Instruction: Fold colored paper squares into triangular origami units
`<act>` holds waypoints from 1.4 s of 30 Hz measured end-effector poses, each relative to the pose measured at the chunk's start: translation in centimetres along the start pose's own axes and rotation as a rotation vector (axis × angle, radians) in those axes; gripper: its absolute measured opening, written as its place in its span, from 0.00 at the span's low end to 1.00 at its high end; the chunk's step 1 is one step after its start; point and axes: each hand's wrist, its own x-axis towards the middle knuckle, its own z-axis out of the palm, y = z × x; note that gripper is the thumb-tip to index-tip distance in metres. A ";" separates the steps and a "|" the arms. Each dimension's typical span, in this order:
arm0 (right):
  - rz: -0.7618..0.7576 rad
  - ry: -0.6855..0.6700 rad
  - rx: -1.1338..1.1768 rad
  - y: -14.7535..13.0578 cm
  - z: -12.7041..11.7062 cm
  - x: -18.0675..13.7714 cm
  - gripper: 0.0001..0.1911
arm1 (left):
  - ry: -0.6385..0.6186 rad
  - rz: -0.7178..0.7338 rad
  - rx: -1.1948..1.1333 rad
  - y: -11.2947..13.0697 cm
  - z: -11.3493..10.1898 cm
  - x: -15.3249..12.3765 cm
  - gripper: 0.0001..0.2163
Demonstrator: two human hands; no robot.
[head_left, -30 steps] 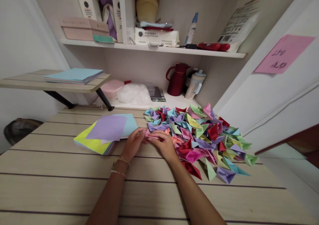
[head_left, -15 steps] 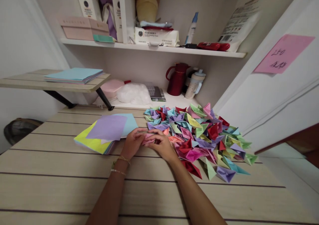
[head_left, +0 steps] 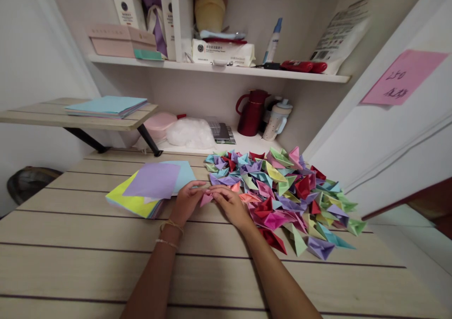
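Observation:
Both my hands meet on a small pink folded paper [head_left: 205, 198] lying on the striped wooden table [head_left: 88, 258]. My left hand [head_left: 186, 201] pinches its left side, fingers curled. My right hand [head_left: 229, 203] presses and grips its right side with closed fingers. A big heap of folded paper pieces in many colours [head_left: 282, 192] lies just to the right of my hands. A stack of flat coloured sheets [head_left: 148, 187], purple on top, sits just to the left.
A side shelf [head_left: 70, 116] at the left carries more flat sheets. At the back stand a dark red jug [head_left: 251, 112], a lidded cup [head_left: 277, 117] and a white bag [head_left: 189, 133]. A wall shelf [head_left: 219, 68] above holds boxes and bottles. A pink note [head_left: 402, 76] hangs on the right door.
My hands have kept working the pink paper in the same spot; its shape has narrowed to a pointed fold between my fingers.

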 end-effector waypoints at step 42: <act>0.271 0.255 0.390 1.2 0.3 0.4 0.15 | -0.033 0.088 0.036 0.3 0.7 -0.3 0.14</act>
